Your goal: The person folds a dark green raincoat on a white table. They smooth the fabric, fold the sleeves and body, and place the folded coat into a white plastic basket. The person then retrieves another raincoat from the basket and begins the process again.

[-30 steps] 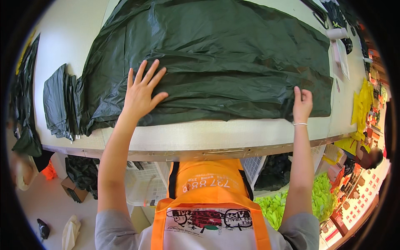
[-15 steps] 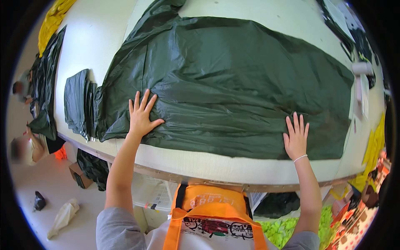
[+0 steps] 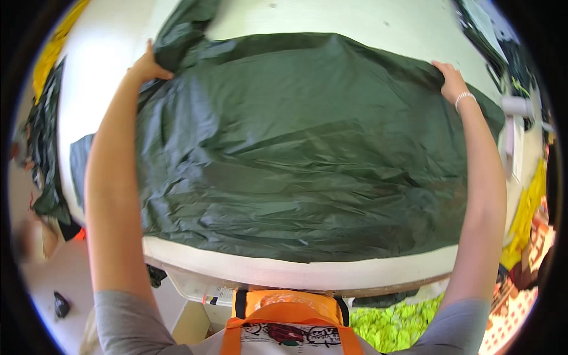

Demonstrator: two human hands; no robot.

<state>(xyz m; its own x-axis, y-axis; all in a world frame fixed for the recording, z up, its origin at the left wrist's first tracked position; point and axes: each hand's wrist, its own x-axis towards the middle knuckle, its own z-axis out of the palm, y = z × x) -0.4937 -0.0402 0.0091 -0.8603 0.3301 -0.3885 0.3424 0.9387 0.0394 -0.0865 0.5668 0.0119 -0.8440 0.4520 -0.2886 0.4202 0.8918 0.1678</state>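
A wide piece of thin, shiny dark green fabric (image 3: 296,130) lies spread over the white table, creased along its near half. A narrow strip of it runs away from me at the far left. My left hand (image 3: 149,66) grips its far left edge, thumb on top and index finger stretched along the outside; the other fingers are partly hidden. At the far right edge, my right hand (image 3: 452,83) has its fingers closed over the border, its thumb out of sight. My left forearm partly covers a folded dark green stack (image 3: 80,160).
The white table (image 3: 248,260) has its front edge close to my body. Dark pieces (image 3: 50,142) and yellow cloth (image 3: 56,50) hang at the left. A white roll (image 3: 516,106) stands at the right, near more yellow cloth (image 3: 520,228). Bright green material (image 3: 396,319) lies below the table.
Both hands have moved from lying flat on the near part of the fabric to its far edges, arms stretched out. The view has shifted forward with my lean.
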